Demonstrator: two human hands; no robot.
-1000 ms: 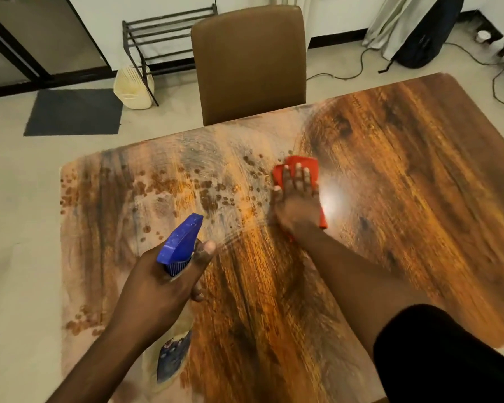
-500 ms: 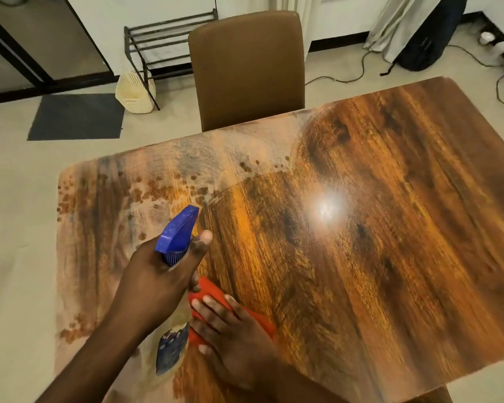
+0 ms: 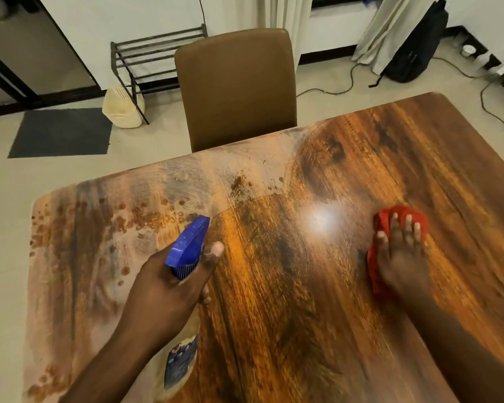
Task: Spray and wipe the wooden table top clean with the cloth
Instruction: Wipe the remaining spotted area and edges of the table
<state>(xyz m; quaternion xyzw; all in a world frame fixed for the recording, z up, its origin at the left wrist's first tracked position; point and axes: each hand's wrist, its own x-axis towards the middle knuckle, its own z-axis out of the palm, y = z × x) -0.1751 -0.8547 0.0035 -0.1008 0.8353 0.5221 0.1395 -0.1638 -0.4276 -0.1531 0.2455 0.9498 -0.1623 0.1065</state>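
Observation:
The wooden table top (image 3: 288, 301) fills the view. Its left part and far edge are pale, dusty and dotted with droplets; the middle and right part look dark and glossy. My left hand (image 3: 169, 289) grips a spray bottle (image 3: 188, 245) with a blue trigger head, held above the table's left half, nozzle pointing away from me. My right hand (image 3: 402, 257) lies flat with spread fingers on a red cloth (image 3: 376, 257), pressing it on the table's right side.
A brown chair (image 3: 236, 88) stands pushed against the table's far edge. Beyond it on the floor are a metal rack (image 3: 154, 59), a cream container (image 3: 122, 107), a dark mat (image 3: 61, 132), cables and a black bag (image 3: 416, 45).
My right hand with the red cloth has swept from the far middle to the near edge by my left hand, then out to the table's right side. The bottle hand barely moved.

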